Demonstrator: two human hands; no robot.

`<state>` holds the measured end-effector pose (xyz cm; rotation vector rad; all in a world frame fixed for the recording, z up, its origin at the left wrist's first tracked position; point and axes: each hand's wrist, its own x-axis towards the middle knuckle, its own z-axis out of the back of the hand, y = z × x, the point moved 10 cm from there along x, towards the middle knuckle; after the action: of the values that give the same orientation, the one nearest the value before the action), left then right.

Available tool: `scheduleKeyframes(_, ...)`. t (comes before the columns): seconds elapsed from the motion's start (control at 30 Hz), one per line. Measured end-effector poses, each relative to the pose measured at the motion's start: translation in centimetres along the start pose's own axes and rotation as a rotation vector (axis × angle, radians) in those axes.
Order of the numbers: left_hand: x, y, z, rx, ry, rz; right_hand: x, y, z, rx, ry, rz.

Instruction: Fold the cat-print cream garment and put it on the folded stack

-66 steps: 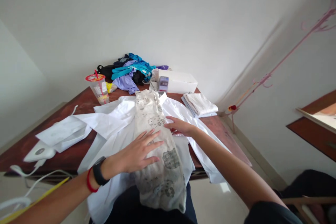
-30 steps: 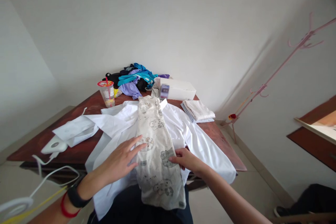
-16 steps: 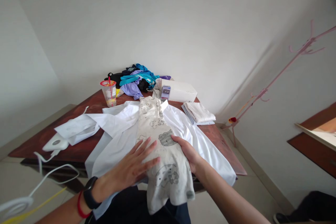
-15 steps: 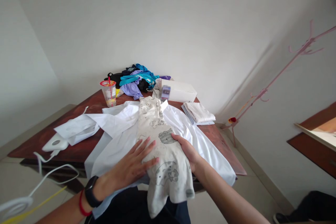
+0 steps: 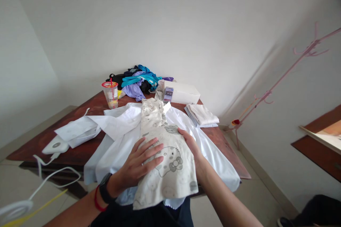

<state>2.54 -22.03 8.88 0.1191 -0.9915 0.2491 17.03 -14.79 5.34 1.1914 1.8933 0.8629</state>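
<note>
Our left hand (image 5: 134, 166) lay palm-down, fingers splayed, on the printed cloth (image 5: 170, 181), our right hand (image 5: 193, 147) grasped its right edge, thumb on top, other fingers hidden, the cloth lay over white clothing (image 5: 209, 149) on the desk (image 5: 29, 147).

Patterned garment (image 5: 174, 181): off-white, grey cartoon cat-head print, folded into long strip, lightly creased. Far end lies along spread white shirt (image 5: 213, 154); near part raised, bowed, hem hanging free.
</note>
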Motion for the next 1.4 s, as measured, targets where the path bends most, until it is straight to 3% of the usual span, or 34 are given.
scheduleKeyframes(0.1,0.7,0.0,1.2,-0.068,0.040,0.039,-1.0,-2.0,0.1,0.095,0.019,-0.125)
scheduleKeyframes(0.27,1.5,-0.4,2.7,-0.182,0.123,0.148,-3.9,-3.5,0.6,0.094,0.009,-0.130)
scheduleKeyframes(0.47,1.0,-2.2,3.4,-0.323,0.277,0.160,-7.5,-2.2,1.7,0.003,-0.137,-0.066)
scheduleKeyframes(0.6,0.9,-2.7,2.7,-0.485,0.359,0.227,-9.1,-1.5,1.8,-0.003,-0.143,-0.026)
scheduleKeyframes(0.73,1.0,-2.7,2.5,-0.601,0.332,0.322,-10.0,-2.0,2.7,-0.063,-0.131,-0.062)
scheduleKeyframes(0.83,0.4,-1.1,2.4,-0.606,0.271,0.514,-10.1,-2.2,3.3,-0.063,-0.085,-0.069)
scheduleKeyframes(0.97,-1.3,1.7,1.6,-0.580,0.243,0.846,-9.3,-0.7,2.7,-0.206,0.056,0.114)
scheduleKeyframes(1.07,-2.1,3.4,1.4,-0.542,0.178,1.012,-8.0,-0.3,3.5,-0.519,-0.023,0.238)
scheduleKeyframes(1.23,-2.3,4.1,0.3,-0.582,0.189,1.085,-6.4,1.2,5.1,-0.980,-0.335,0.506)
scheduleKeyframes(1.3,-2.0,3.9,0.2,-0.600,0.198,1.081,-6.1,1.8,4.6,-1.024,-0.344,0.590)
scheduleKeyframes(1.4,-2.0,3.6,0.2,-0.617,0.227,1.068,-5.6,1.8,3.4,-0.919,-0.194,0.575)
